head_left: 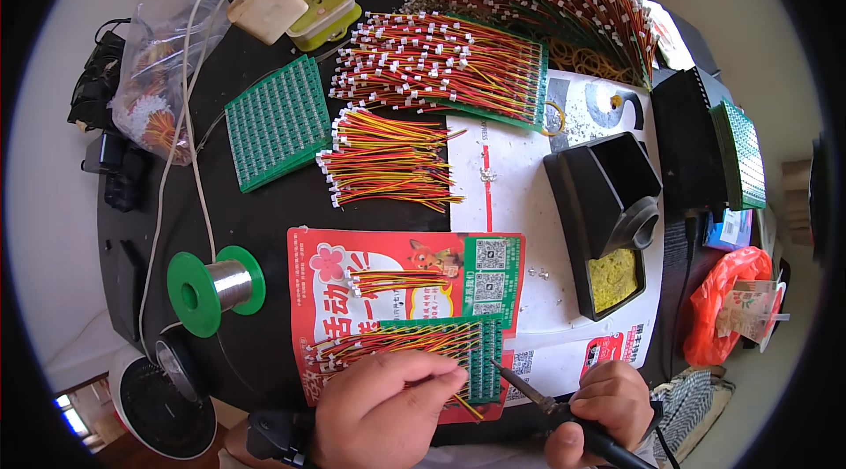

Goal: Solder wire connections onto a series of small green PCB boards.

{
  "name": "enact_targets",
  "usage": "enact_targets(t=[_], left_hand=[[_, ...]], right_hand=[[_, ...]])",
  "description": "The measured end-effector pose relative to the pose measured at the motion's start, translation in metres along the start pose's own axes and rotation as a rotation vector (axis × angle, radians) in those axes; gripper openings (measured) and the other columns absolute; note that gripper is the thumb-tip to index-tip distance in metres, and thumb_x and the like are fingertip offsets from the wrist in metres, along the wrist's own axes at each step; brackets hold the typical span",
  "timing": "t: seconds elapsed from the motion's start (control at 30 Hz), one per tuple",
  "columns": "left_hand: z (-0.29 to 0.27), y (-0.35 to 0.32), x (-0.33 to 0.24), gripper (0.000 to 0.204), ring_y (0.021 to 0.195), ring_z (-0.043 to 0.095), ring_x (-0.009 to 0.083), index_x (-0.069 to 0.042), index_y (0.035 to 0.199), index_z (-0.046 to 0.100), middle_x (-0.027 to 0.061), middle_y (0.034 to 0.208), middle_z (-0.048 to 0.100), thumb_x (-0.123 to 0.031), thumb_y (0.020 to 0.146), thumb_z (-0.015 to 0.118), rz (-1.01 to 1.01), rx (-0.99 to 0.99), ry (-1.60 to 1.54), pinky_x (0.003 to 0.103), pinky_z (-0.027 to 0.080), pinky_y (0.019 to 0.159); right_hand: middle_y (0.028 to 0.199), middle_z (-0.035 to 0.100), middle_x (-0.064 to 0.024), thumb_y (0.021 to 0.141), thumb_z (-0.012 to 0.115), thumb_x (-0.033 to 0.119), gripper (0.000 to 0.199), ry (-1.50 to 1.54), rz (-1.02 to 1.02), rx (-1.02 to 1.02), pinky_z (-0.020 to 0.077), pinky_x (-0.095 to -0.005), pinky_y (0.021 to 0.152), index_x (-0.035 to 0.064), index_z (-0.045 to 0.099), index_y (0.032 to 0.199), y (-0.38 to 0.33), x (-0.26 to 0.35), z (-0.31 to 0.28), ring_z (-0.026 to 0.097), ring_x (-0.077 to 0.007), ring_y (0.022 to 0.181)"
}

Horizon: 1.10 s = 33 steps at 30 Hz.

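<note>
My left hand (383, 407) is closed in a pinch over the near green circuit board panel (486, 368). Red and yellow wires (465, 405) come out beneath its fingers, their white connectors to the left. More such wires lie in a row across that panel. In my right hand (610, 407) is a soldering iron (536, 396), its tip pointing up and left at the panel's right part. Just beyond the panel, a small bundle of red and yellow wires (397, 280) rests on a red printed sheet (304, 293). My left palm hides part of the panel.
A green solder spool (201, 294) stands left. A black iron stand (604, 196) with yellow sponge (613, 278) sits right on white paper (471, 152). Beyond are loose wires (392, 160), a bare panel stack (278, 121), wired panels (441, 63) and a white plug (267, 6).
</note>
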<state>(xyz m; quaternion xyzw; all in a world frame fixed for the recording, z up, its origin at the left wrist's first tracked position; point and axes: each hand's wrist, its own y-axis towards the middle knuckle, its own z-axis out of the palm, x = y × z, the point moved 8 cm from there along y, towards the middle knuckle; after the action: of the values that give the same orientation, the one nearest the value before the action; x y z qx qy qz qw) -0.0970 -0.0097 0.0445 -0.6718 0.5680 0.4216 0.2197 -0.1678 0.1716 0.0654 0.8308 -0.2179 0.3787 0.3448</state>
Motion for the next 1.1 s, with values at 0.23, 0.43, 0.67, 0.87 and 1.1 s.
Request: enact_targets(t=[0.23,0.43,0.67,0.87,1.1], left_hand=[[0.013,-0.007,-0.006,0.018,0.072,0.067,0.0274,0.001,0.094,0.075,0.0138,0.088,0.068,0.003,0.076,0.076,0.254,-0.037,0.035,0.036,0.053,0.062],[0.019,-0.002,-0.006,0.016,0.073,0.065,0.0284,0.002,0.093,0.074,0.0115,0.087,0.066,0.003,0.078,0.075,0.151,0.020,0.114,0.037,0.053,0.064],[0.022,-0.003,-0.006,0.015,0.075,0.064,0.0283,0.003,0.094,0.073,0.0111,0.085,0.064,0.003,0.079,0.074,0.150,0.020,0.217,0.038,0.053,0.066],[0.028,-0.004,-0.002,0.014,0.074,0.063,0.0286,0.004,0.094,0.072,0.0114,0.084,0.063,0.002,0.079,0.073,0.148,0.048,0.252,0.038,0.053,0.066],[0.029,-0.005,-0.002,0.016,0.077,0.064,0.0295,0.004,0.096,0.072,0.0126,0.086,0.063,0.002,0.080,0.072,0.139,0.071,0.270,0.038,0.054,0.069]], right_hand=[[0.068,0.057,-0.0130,0.084,0.069,0.005,0.019,-0.016,0.010,-0.028,0.0460,-0.0362,0.053,-0.0055,0.057,0.094,0.000,-0.002,0.001,0.054,-0.0248,0.056],[0.065,0.057,-0.0090,0.081,0.079,0.015,0.026,-0.077,0.110,-0.050,0.0474,-0.0338,0.052,-0.0001,0.060,0.089,-0.015,-0.010,0.004,0.055,-0.0222,0.055],[0.060,0.056,-0.0047,0.078,0.087,0.026,0.033,-0.139,0.191,-0.071,0.0475,-0.0313,0.050,0.0046,0.062,0.084,-0.024,-0.018,0.002,0.055,-0.0195,0.052],[0.068,0.057,-0.0119,0.086,0.071,0.008,0.021,-0.040,0.044,-0.021,0.0457,-0.0357,0.052,-0.0040,0.056,0.094,0.004,-0.007,0.007,0.054,-0.0240,0.055],[0.069,0.057,-0.0125,0.086,0.071,0.008,0.021,-0.043,0.057,-0.003,0.0459,-0.0354,0.053,-0.0042,0.056,0.094,0.004,-0.008,0.011,0.054,-0.0239,0.056]])
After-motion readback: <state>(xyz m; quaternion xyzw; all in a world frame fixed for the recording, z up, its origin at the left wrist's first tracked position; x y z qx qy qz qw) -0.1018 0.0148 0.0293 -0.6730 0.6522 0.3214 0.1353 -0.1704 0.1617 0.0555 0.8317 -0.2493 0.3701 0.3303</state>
